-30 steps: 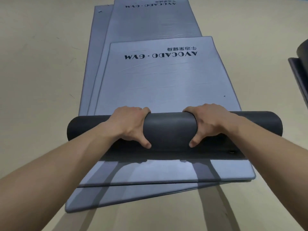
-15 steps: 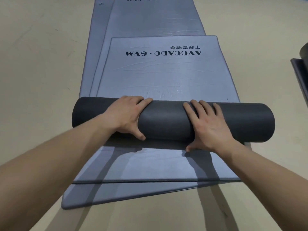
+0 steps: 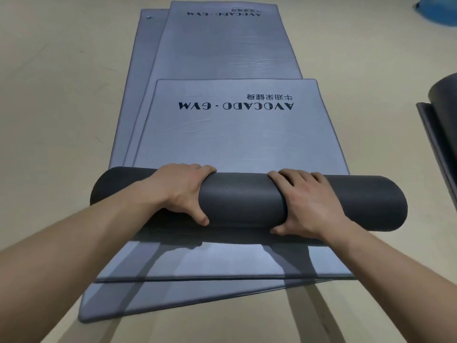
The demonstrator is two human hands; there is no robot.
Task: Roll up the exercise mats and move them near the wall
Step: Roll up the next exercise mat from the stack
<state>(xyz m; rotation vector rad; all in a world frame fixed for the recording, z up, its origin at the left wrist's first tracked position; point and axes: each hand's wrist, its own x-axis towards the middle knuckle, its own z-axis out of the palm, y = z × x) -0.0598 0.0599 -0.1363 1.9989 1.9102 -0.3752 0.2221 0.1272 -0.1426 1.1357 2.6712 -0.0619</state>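
Now the top mat (image 3: 235, 144) is rolled up for a good part of its length. The dark roll (image 3: 242, 199) lies across the stack, and the printed end is flat beyond it. The roll is held by both hands. The left hand (image 3: 178, 191) is curled over it, with the fingers on the far side and the thumb pressed on the near side. The right hand (image 3: 309, 206) is wrapped round it in the same manner — half a second earlier its fingers were laid straight and flat on top, so the grip has been taken again. Compared with one second ago, the roll is thicker and nearer to the printed letters (they read upside down from this view); over the last half second this distance has hardly changed. Under the top mat a second mat (image 3: 222, 45) and a third mat (image 3: 146, 70) are spread flat on the beige floor (image 3: 49, 95), slightly fanned at the near end. At the right edge another rolled mat (image 3: 445, 95) is partly seen, well apart from the stack.
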